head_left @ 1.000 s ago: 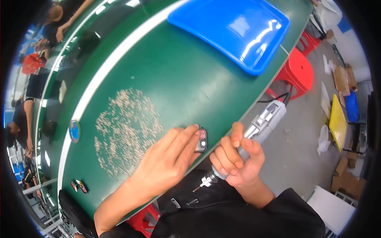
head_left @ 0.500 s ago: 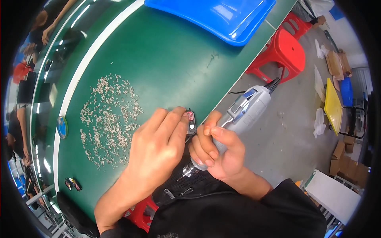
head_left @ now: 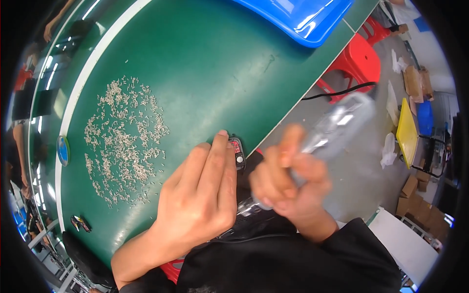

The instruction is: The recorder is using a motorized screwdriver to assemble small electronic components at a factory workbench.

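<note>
My left hand [head_left: 202, 188] is held over a small black-cased device [head_left: 240, 160] with a red inside and a round silvery part. Its fingers cover the device's left side at the table's near edge; the thumb is hidden. Just to the right, my right hand [head_left: 290, 178] is wrapped around a grey-white electric screwdriver [head_left: 334, 122], smeared by motion. The tool's metal tip end [head_left: 249, 207] points down and left, apart from the device. Left of my hands, many small silvery screws [head_left: 122, 146] lie spread out on the green table [head_left: 205, 73].
A blue tray [head_left: 312, 36] stands at the table's far right. A round blue-green container [head_left: 63, 150] and a small dark item [head_left: 80, 223] lie near the left edge. Beyond the right edge are a red stool [head_left: 359, 61], a black cable [head_left: 342, 92] and a yellow panel [head_left: 406, 134].
My right hand has swung the screwdriver rightward, away from the device. The left hand's fingers have straightened over the device. The view has shifted, so the screws appear further left.
</note>
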{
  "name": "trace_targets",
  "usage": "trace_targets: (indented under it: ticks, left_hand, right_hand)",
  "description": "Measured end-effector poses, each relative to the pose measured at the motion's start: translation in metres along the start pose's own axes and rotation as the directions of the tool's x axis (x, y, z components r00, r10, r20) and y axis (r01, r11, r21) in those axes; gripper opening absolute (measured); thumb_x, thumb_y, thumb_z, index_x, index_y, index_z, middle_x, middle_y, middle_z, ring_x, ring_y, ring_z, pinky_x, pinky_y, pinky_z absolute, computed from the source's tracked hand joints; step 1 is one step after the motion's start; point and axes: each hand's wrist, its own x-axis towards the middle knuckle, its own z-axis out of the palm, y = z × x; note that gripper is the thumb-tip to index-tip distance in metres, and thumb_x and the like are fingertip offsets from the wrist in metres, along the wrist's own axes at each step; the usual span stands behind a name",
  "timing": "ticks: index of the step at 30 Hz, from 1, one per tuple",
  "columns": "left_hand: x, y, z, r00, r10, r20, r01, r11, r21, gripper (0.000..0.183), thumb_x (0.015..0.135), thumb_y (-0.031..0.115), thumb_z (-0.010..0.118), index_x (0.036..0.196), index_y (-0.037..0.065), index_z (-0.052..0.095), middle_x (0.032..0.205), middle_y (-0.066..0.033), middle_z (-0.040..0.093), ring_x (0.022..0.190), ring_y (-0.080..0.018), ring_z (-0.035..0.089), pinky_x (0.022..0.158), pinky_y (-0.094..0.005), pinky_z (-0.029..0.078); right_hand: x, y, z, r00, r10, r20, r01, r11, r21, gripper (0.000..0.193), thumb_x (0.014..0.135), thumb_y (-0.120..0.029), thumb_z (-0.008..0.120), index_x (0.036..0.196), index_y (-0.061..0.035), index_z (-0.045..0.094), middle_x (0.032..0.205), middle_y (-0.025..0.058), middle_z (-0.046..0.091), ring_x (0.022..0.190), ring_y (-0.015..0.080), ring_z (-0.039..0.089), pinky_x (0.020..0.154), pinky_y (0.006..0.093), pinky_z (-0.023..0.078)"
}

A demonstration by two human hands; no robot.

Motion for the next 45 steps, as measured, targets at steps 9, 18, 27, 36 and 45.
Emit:
trace_targets:
  ticks: [9, 18, 27, 36, 45]
  left_hand:
    - [-0.007, 0.003, -0.002, 0.998, -0.004, 0.07, 0.005, 1.0, -0.003, 0.041, 0.061, -0.005, 0.068, 0.1, -0.017, 0.06, 0.11, -0.0263, 0.061, 0.085, -0.0333, 0.061, 0.067, -0.0401, 0.052]
    - [-0.011, -0.003, 0.009, 0.998, 0.048, -0.03, -0.048, 0.999, 0.003, 0.044, 0.057, -0.001, 0.067, 0.097, -0.018, 0.061, 0.108, -0.0269, 0.061, 0.084, -0.0327, 0.061, 0.065, -0.0408, 0.052]
    - [-0.012, -0.002, 0.011, 0.997, 0.013, -0.072, -0.015, 0.999, -0.039, 0.042, 0.055, 0.001, 0.065, 0.093, -0.017, 0.062, 0.107, -0.0265, 0.062, 0.083, -0.032, 0.061, 0.064, -0.0391, 0.052]
    - [-0.014, -0.004, 0.013, 0.993, 0.004, -0.115, -0.016, 0.995, -0.1, 0.043, 0.058, 0.001, 0.066, 0.097, -0.016, 0.061, 0.111, -0.0249, 0.061, 0.088, -0.0321, 0.06, 0.068, -0.0396, 0.052]
    - [-0.021, 0.0, 0.0, 0.998, -0.013, -0.059, 0.008, 0.997, -0.079, 0.034, 0.064, 0.004, 0.066, 0.094, -0.011, 0.064, 0.109, -0.019, 0.06, 0.089, -0.0263, 0.056, 0.076, -0.0344, 0.051]
  right_hand:
    - [0.054, -0.077, 0.01, 0.926, -0.081, 0.37, 0.224, 0.904, -0.364, 0.032, 0.102, -0.037, 0.038, 0.1, -0.0071, 0.049, 0.059, 0.0006, 0.043, 0.047, 0.0122, 0.045, 0.055, 0.0301, 0.041]
    - [0.078, -0.071, -0.016, 0.892, 0.046, 0.45, 0.109, 0.944, -0.313, 0.041, 0.103, -0.041, 0.03, 0.102, -0.0061, 0.052, 0.06, 0.0005, 0.044, 0.049, 0.0125, 0.046, 0.057, 0.0299, 0.041]
    - [0.085, -0.068, -0.001, 0.865, 0.14, 0.482, 0.081, 0.909, -0.41, 0.035, 0.102, -0.039, 0.034, 0.097, -0.0078, 0.049, 0.059, 0.0008, 0.045, 0.048, 0.0123, 0.045, 0.057, 0.0296, 0.042]
    - [0.088, -0.059, 0.02, 0.796, 0.247, 0.553, 0.157, 0.797, -0.583, 0.025, 0.102, -0.03, 0.036, 0.093, -0.0087, 0.046, 0.061, -0.0014, 0.045, 0.048, 0.0075, 0.043, 0.056, 0.0258, 0.041]
    - [0.087, -0.04, 0.032, 0.788, 0.171, 0.592, 0.212, 0.827, -0.521, 0.018, 0.098, -0.024, 0.047, 0.091, -0.0077, 0.046, 0.055, -0.0034, 0.041, 0.04, 0.0062, 0.037, 0.044, 0.0217, 0.036]
